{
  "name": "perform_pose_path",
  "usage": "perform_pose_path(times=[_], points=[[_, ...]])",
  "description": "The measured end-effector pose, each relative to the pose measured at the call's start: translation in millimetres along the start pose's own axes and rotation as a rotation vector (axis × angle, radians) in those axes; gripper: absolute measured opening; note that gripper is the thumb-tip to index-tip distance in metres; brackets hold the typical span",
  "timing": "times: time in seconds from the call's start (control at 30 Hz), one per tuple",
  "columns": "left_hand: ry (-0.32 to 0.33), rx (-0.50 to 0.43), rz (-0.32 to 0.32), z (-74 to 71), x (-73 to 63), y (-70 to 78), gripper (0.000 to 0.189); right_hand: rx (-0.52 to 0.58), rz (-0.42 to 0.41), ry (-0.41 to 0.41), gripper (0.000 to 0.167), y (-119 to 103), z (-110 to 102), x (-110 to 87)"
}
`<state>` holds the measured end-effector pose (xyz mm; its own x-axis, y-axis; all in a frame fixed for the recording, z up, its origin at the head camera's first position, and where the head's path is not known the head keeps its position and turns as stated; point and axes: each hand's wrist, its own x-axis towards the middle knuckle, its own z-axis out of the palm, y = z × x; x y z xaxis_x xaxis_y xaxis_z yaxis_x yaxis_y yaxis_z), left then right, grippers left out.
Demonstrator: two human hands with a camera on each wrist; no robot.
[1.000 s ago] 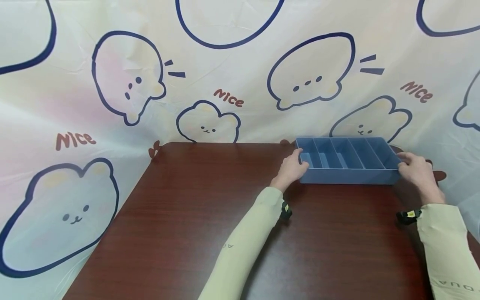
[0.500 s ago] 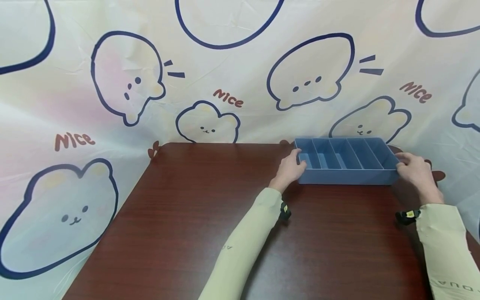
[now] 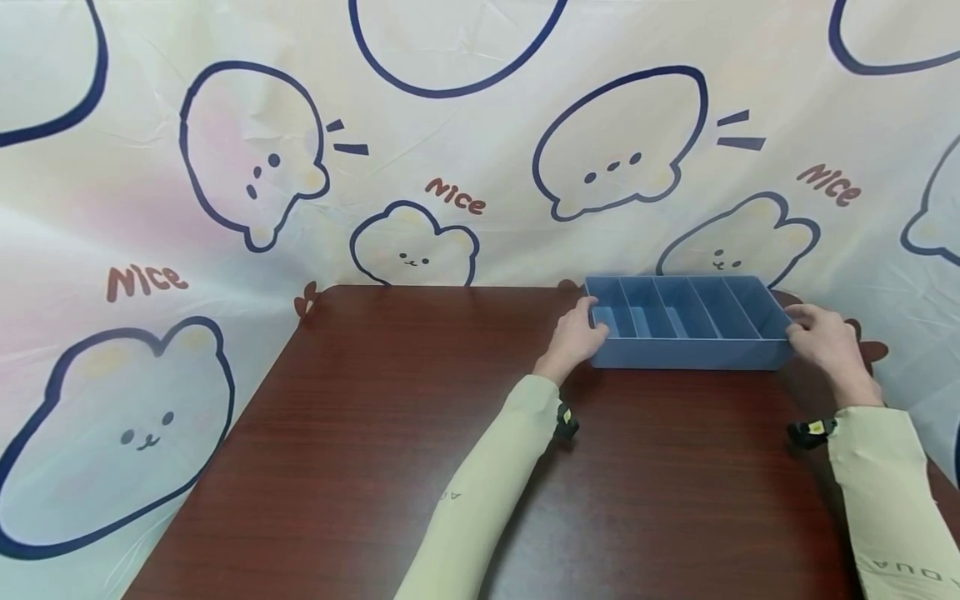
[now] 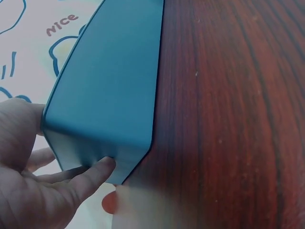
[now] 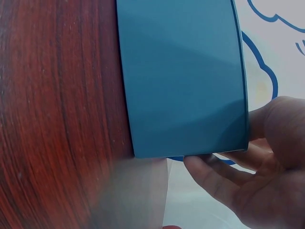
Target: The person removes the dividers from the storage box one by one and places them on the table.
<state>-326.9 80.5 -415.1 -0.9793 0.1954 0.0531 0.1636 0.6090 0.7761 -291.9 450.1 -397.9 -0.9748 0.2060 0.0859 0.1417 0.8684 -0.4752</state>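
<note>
At the left end of the tray, our left hand is gripping the end wall and rim near the front corner; from the left wrist we are seeing a fingertip pressing on that wall. At the tray's right end, our right hand is gripping the opposite wall, with a fingertip meeting it and other fingers bending in nearer the rim. Between both hands the tray is sitting level on the table, its long front wall facing us, its five compartments lying side by side. Close to the tray's back, the table's far edge is running, while most of the tabletop is spreading to the tray's left and toward us. Behind the tray a pale cloth is hanging, showing blue-outlined figures and the word "Nice". In front of the tray, our pale green left sleeve and right sleeve are reaching toward its ends, a dark left band and a dark right band showing at the cuffs.
</note>
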Motion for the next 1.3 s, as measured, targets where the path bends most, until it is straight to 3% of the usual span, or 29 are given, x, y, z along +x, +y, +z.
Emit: perform_pose_path(times=[0.67,1.3], points=[[0.033,0.034,-0.035,0.6,-0.7,1.6,0.049,0.006,0.018,-0.014,0.051,-1.3,1.2,0.5],[0.038,-0.001,-0.07,-4.2,-1.8,0.9,0.051,-0.019,0.017,-0.035,0.052,-4.7,0.6,-2.8]])
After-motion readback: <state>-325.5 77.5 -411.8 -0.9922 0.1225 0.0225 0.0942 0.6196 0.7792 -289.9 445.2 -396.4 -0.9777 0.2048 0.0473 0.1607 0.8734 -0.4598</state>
